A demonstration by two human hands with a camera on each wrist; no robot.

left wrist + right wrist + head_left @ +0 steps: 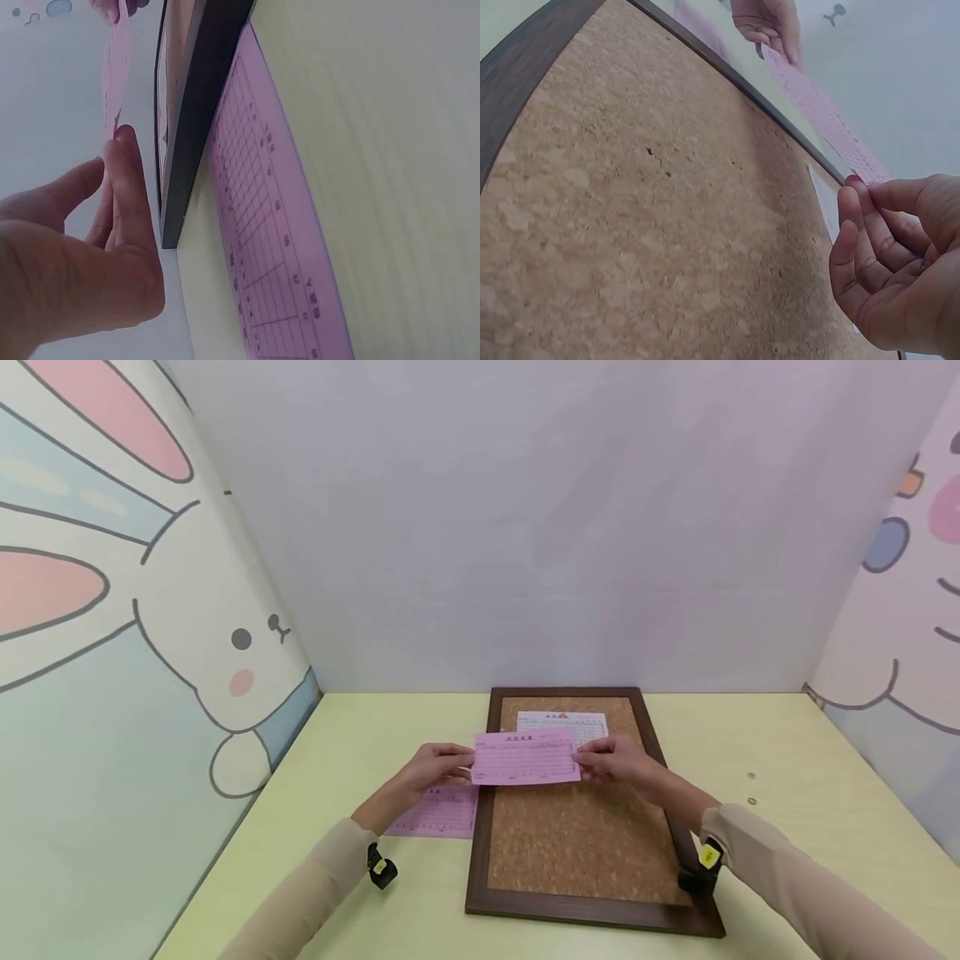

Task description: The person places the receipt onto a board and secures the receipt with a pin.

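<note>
A pink printed paper form (525, 758) is held up level above the corkboard (577, 852) between two hands. The left hand (435, 766) pinches the form's left edge. On the right edge, the thumb and fingertips of the right hand (617, 758) grip the paper. A small red spot shows at those fingertips in the right wrist view; what it is I cannot tell. Behind the raised form, a white printed form (585, 724) lies on the board's upper part, partly covered, with an orange-red mark at its top. Another pink form (435, 814) lies left of the board.
The board's dark brown frame (592, 910) stands slightly above the pale table (795, 877). Two small brass-coloured round pieces (752, 801) lie to its right. A grey-white wall (562, 527) closes the back, and cartoon-printed panels (225, 710) stand at both sides.
</note>
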